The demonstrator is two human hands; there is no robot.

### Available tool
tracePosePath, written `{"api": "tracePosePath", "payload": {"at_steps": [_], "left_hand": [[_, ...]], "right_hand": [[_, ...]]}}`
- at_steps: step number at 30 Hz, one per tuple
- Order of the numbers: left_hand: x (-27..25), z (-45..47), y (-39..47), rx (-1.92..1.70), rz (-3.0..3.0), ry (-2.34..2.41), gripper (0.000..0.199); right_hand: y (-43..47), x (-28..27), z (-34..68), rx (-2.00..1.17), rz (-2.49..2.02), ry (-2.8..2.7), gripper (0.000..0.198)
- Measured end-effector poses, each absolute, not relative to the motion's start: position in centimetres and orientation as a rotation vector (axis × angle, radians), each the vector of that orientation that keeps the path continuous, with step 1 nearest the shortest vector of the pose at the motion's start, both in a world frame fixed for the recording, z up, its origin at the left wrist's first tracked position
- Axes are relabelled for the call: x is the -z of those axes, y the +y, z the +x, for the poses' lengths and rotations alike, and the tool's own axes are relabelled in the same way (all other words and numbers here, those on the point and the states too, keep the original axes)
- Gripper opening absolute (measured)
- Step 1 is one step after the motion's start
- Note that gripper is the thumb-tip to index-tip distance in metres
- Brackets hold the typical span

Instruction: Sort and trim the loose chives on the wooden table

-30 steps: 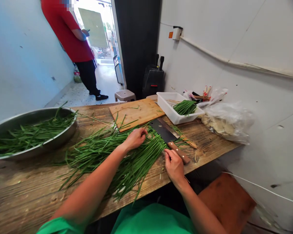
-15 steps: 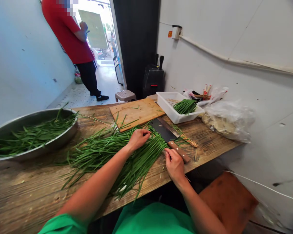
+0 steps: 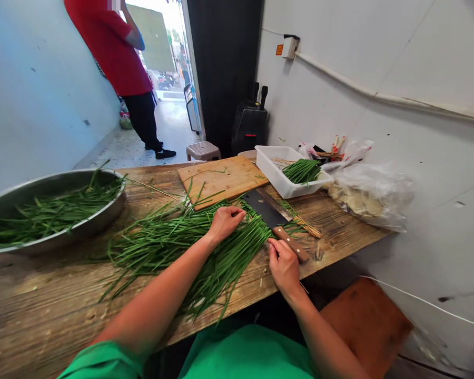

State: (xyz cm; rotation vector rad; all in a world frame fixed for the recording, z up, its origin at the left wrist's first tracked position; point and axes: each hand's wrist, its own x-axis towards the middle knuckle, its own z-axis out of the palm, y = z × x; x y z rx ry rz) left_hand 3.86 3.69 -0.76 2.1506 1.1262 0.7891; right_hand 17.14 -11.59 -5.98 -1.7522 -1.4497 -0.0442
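Note:
Long green garlic chives [image 3: 158,239] lie spread in a thick layer on the wooden table. My left hand [image 3: 226,223] rests over their upper edge, thumb and fingertips pinched together; what is between them is hidden. At the cut ends of the chives, my right hand [image 3: 284,266] is closed in a pinch. A thin bamboo skewer [image 3: 304,288] pokes out by its wrist, the rest covered by the hand. Close beside the right hand lies a cleaver [image 3: 268,208] with a brown wooden handle, flat on the table.
Behind the chives lies a cutting board [image 3: 225,176]. A white plastic tub [image 3: 274,176] holds bundled chives. Loose skewers [image 3: 310,226] and a plastic bag [image 3: 371,195] lie right. A metal basin [image 3: 116,197] of greens stands left. A person in red [image 3: 118,58] stands beyond.
Both hands keep nearly the same place and pinch. The view has shifted slightly. The person in red has raised a forearm.

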Motion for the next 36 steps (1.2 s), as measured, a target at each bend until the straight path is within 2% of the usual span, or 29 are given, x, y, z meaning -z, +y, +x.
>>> {"api": "tracePosePath", "payload": {"at_steps": [36], "left_hand": [[1.6, 3.7, 3.2, -0.719, 2.150, 0.925, 0.029]], "right_hand": [[-11.6, 6.1, 17.3, 0.024, -1.800, -1.438, 0.029]]}}
